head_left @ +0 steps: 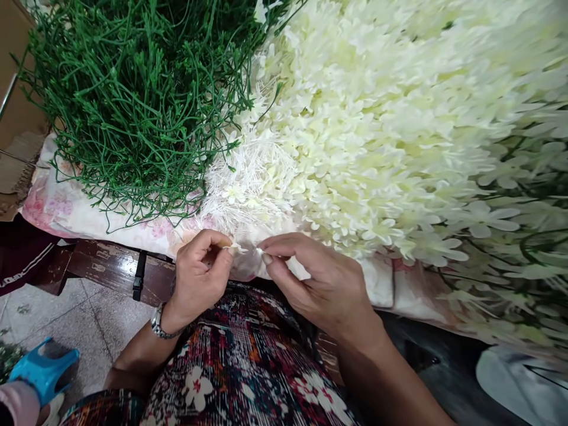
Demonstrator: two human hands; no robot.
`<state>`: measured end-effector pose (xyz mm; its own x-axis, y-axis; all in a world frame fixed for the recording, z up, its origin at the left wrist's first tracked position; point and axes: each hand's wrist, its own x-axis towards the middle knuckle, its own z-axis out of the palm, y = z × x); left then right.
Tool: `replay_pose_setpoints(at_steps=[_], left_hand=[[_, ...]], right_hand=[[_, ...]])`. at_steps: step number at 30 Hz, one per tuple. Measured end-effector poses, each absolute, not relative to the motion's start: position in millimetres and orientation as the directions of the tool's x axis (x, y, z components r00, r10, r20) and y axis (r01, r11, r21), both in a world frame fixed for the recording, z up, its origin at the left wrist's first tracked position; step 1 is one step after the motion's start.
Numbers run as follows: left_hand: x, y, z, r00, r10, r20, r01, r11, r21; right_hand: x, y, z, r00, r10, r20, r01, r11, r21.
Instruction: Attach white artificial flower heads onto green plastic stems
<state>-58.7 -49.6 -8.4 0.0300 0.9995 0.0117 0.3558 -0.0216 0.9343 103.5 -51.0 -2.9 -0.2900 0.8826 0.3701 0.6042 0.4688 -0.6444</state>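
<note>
My left hand, with a metal watch at the wrist, pinches a small cream artificial flower between thumb and fingertips. My right hand meets it from the right, fingers pinched on a tiny white piece I cannot make out. Both hands hover over my patterned lap, at the near edge of a cloth-covered table. Just behind them lies a heap of thin white stamens. A large pile of cream flower petals fills the right. A mound of green plastic stems sits at the left.
A dark wooden bench edge runs below the floral cloth. A blue sandal rests on the tiled floor at the lower left. Cardboard stands at the far left. Assembled stems with flowers lie at the right.
</note>
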Motion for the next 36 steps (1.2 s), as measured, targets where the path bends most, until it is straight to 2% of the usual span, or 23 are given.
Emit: replay_pose_setpoints(at_steps=[4,7,12,20,27,29,32,36], left_hand=[[-52.0,-51.6,-9.1,-0.03,0.999,-0.023,0.287,0.03,0.958],[-48.7,-53.9,-9.1,-0.031,0.998,0.055,0.372,-0.04,0.927],[-45.6,-57.3,-9.3,0.048,0.963,0.265,0.535,-0.249,0.807],[-45.5,-57.3,-20.9,0.202,0.804,0.559,0.601,-0.552,0.578],[-46.8,-57.8,-22.2,0.282,0.711,0.644,0.623,-0.646,0.441],[-47.1,-58.4,-21.7,0.285,0.714,0.64,0.588,-0.658,0.472],[-48.3,-60.7,-20.0,0.253,0.77,0.586,0.471,-0.627,0.621],[-50.9,-63.7,-16.5,0.152,0.934,0.325,0.275,-0.355,0.893]], right_hand=[[97.0,-55.7,1.0,-0.289,0.883,0.37,0.604,0.468,-0.645],[91.6,-54.8,-1.8,-0.265,0.885,0.383,0.622,0.46,-0.634],[90.3,-53.7,-6.8,-0.216,0.901,0.377,0.645,0.422,-0.637],[90.6,-55.1,-8.1,-0.161,0.912,0.376,0.644,0.386,-0.66],[90.6,-59.4,-8.3,-0.126,0.924,0.362,0.622,0.357,-0.697],[91.1,-60.6,-8.6,-0.119,0.918,0.379,0.611,0.369,-0.701],[91.8,-62.5,-10.1,-0.121,0.905,0.408,0.606,0.393,-0.692],[92.0,-64.7,-12.7,-0.168,0.877,0.449,0.63,0.446,-0.636]])
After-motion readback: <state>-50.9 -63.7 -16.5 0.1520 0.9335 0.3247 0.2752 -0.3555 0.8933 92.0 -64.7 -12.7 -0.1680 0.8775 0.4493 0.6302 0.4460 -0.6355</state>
